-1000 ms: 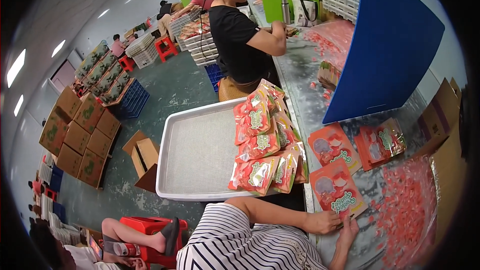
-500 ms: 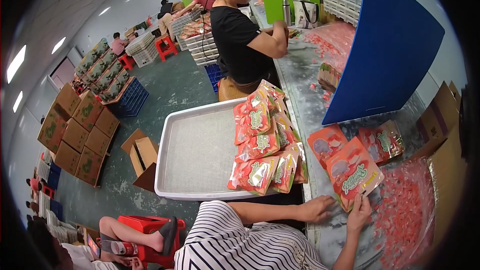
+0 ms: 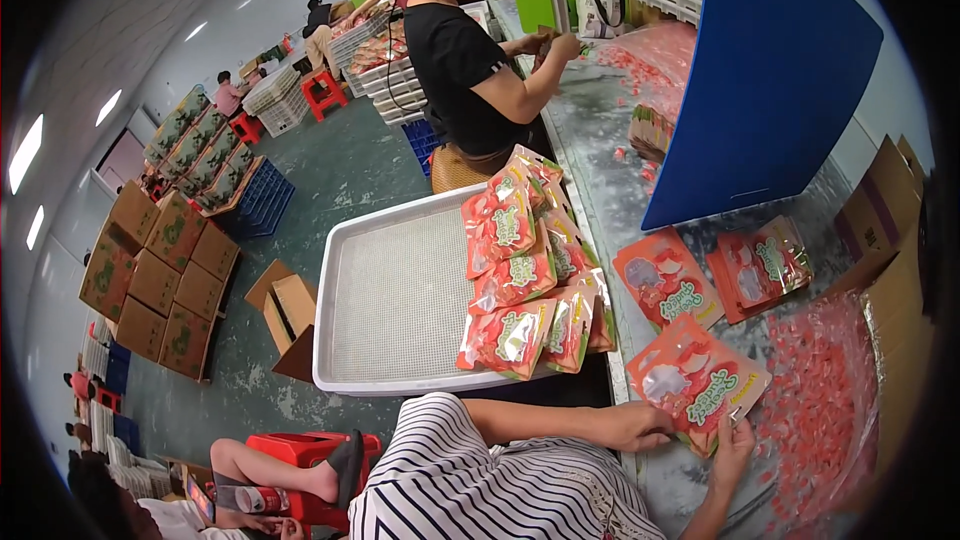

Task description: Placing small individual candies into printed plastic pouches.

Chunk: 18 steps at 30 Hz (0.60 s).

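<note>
A flat red pouch [image 3: 697,372] with green-and-white lettering lies slantwise at the lower right of the frame. Its printed face is turned up

Left hand [image 3: 640,427], right hand [image 3: 734,446]: near each other.
Left forearm [image 3: 545,422] runs level, hand curled; right forearm [image 3: 708,512] slants up, hand pinching.

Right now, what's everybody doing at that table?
Someone in striped clothes has a red bag: the right hand pinches its lower edge, and the left hand is by its corner. More red bags lie in a white tray. A co-worker in black handles something too small to tell.
</note>
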Available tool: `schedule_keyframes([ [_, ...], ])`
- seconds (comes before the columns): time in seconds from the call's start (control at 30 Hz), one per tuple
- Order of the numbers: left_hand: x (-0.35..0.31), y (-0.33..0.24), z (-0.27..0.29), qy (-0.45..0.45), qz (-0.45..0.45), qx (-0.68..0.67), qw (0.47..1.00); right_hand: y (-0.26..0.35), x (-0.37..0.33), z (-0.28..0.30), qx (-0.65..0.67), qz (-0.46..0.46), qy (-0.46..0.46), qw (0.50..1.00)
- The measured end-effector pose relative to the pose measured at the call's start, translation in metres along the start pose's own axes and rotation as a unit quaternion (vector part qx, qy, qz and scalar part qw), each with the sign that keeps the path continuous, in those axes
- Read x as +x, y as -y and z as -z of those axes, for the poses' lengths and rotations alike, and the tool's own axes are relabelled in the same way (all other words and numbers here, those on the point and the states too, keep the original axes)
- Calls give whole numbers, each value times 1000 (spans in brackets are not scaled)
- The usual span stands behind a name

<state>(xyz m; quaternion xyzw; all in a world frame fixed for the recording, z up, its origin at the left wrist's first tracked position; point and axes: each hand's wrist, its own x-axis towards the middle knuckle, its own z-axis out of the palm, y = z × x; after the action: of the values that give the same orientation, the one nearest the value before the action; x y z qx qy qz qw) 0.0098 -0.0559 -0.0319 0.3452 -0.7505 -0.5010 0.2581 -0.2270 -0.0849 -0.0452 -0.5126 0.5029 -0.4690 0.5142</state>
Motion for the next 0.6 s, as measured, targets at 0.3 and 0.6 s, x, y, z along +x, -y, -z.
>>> schedule_keyframes([
  [0.3,-4,-82,16,-145,-350,173,909,42,-49,-19,14,67,81,994],
  [0.6,-6,-79,45,-22,-357,453,817,84,-56,-44,-139,19,113,984],
])
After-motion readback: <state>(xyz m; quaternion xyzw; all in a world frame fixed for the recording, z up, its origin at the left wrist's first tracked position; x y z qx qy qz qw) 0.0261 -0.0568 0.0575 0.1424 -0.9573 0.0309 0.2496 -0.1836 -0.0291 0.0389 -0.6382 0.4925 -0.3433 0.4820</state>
